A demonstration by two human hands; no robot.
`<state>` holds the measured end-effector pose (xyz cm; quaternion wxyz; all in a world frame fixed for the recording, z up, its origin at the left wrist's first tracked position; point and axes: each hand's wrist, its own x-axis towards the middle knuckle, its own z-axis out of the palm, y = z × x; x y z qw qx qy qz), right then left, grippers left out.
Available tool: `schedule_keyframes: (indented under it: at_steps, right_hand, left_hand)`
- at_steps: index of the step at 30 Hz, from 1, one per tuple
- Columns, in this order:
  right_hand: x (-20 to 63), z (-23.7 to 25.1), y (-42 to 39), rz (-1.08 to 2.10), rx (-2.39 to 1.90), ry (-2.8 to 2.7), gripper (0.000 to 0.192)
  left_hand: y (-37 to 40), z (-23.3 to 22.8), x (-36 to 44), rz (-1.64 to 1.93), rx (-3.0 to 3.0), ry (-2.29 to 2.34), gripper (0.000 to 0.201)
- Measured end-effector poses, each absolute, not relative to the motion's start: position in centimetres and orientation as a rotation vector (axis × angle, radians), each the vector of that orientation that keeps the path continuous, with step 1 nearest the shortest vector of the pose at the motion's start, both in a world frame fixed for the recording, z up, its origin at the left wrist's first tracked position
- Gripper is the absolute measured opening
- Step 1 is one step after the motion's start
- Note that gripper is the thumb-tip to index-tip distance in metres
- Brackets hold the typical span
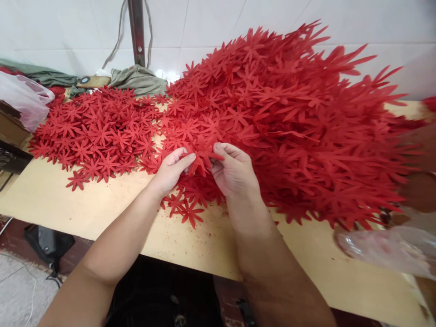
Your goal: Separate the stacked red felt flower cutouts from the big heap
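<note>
Table: a pale wooden tabletop point(61, 200) spans the view from left to right, its near edge running across the lower part of the picture; fine red dust speckles the bare wood near the hands.
Big heap: a tall mound of red star-shaped fabric flower cutouts point(306, 127) fills the right half of the table, rising against the white tiled wall point(218, 27) behind it.
Flat spread: a lower layer of the same red cutouts point(98, 131) lies on the left part of the table, joining the big heap near the middle.
Cloth: a crumpled grey-green cloth point(138, 79) sits at the back edge of the table, below a dark upright metal bar point(136, 32) on the wall.
Bags: a clear plastic bag point(23, 102) lies at the far left; another clear plastic bag point(391, 250) lies blurred at the right edge.
Left hand: the left hand point(172, 170) is pinching a small bunch of red flower cutouts point(202, 159), thumb on top, at the foot of the big heap.
Right hand: the right hand point(233, 170) grips the same bunch from the other side, fingertips curled onto its petals.
Held bunch: it sits between the two hands, just above the table, touching the cutouts around it.
Loose pieces: a few single red cutouts point(187, 211) lie on the wood just below the hands.
</note>
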<state>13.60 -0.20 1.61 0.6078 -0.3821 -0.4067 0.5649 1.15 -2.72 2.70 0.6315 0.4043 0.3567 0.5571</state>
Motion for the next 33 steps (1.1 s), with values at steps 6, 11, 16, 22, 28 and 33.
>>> schedule_keyframes:
  at_steps: [6, 11, 16, 22, 28, 33]
  right_hand:
    - [13.2, 2.4, -0.3, 1.276, -0.911, -0.806, 0.032]
    - [15.0, 4.2, 0.2, 1.111, -0.914, -0.423, 0.023]
    - [14.0, 4.3, -0.5, 1.095, -0.893, -0.680, 0.011]
    - [12.8, 2.7, -0.6, 0.994, -0.941, -0.853, 0.012]
    - [12.6, 2.7, -0.7, 0.822, -1.004, -0.979, 0.017]
    - [12.0, 2.6, -1.3, 0.714, -0.997, -1.040, 0.018]
  left_hand:
    - [-2.9, 2.9, 1.3, 1.248, 0.908, 0.834, 0.026]
    - [-2.7, 3.2, 0.2, 1.404, 0.717, 0.790, 0.028]
    - [-2.2, 2.7, 0.3, 1.402, 0.739, 0.849, 0.025]
    - [-2.3, 2.6, 0.7, 1.300, 0.851, 0.918, 0.016]
    - [-2.3, 2.5, 0.8, 1.333, 0.999, 1.026, 0.031]
    - [-2.6, 2.4, 1.0, 1.350, 1.096, 0.954, 0.008]
